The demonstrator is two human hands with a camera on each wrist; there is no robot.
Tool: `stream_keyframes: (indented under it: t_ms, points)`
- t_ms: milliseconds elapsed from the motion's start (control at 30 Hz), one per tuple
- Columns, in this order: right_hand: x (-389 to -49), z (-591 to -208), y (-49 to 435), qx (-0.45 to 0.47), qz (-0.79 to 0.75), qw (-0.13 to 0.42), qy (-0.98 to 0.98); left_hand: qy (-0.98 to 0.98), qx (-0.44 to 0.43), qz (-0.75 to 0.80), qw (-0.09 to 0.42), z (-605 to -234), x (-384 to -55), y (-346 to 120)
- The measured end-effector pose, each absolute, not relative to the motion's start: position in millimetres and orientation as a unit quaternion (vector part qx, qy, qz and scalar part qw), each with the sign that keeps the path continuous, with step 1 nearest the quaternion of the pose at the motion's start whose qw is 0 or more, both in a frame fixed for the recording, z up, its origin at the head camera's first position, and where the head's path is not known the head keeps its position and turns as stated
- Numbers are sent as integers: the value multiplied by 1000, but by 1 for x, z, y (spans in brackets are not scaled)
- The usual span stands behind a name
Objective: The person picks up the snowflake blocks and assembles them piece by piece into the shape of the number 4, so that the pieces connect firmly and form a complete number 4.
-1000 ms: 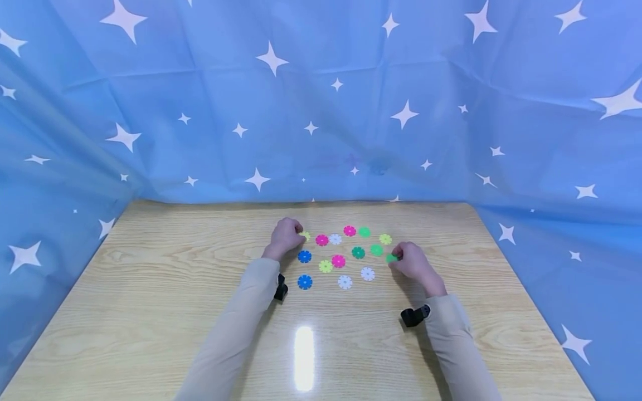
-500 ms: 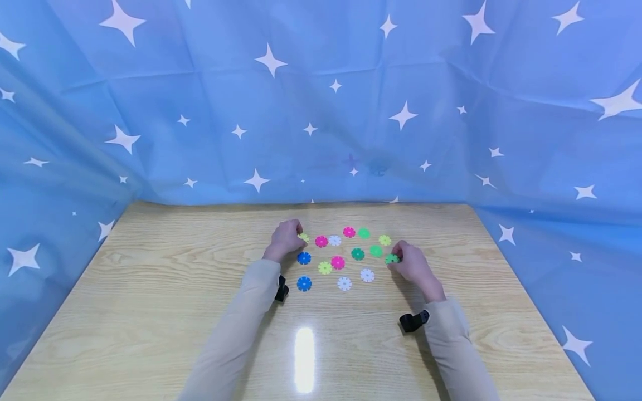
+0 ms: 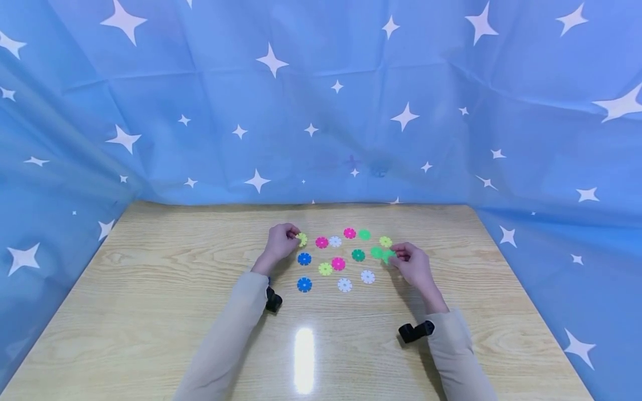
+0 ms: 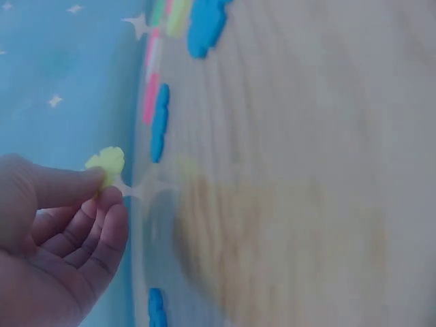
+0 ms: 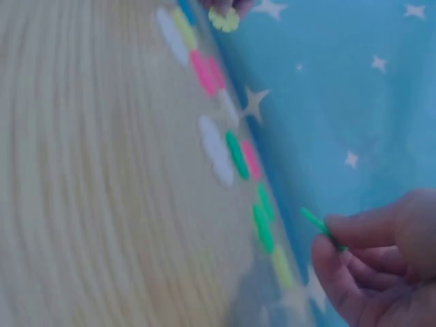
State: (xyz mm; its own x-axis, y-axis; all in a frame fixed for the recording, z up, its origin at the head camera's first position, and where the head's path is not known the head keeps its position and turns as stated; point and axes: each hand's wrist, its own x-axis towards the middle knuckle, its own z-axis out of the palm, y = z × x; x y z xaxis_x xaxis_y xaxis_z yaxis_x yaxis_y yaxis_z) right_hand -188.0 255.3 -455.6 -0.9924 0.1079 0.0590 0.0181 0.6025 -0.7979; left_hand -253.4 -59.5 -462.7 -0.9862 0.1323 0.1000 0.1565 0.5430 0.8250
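Left hand [image 3: 281, 243] pinched yellow disc [image 3: 302, 239], drifted toward nine o'clock; right hand [image 3: 415, 266] pinched green disc [image 3: 387, 256], shifted toward ten o'clock.

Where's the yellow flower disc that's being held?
In the head view, the yellow disc is pinched in the left hand, just left of centre, with a pink disc to its right and a blue disc nearer the person.

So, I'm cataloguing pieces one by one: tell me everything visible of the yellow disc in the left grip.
The thin, yellow, plastic-looking disc with a notched rim is pinched in the left grip, whose thumb covers part of it. It is tilted, apparently lifted off the wood-grain tabletop, at the left end of the scattered multicoloured notched discs. Only the grip visibly touches it.
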Motion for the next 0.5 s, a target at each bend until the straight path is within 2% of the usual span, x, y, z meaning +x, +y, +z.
stream_keyframes:
  t_ms: [500]
  points:
    - [-169, -432, 203, -9, 627, 5, -779, -838, -137, -526, 33, -439, -211, -59]
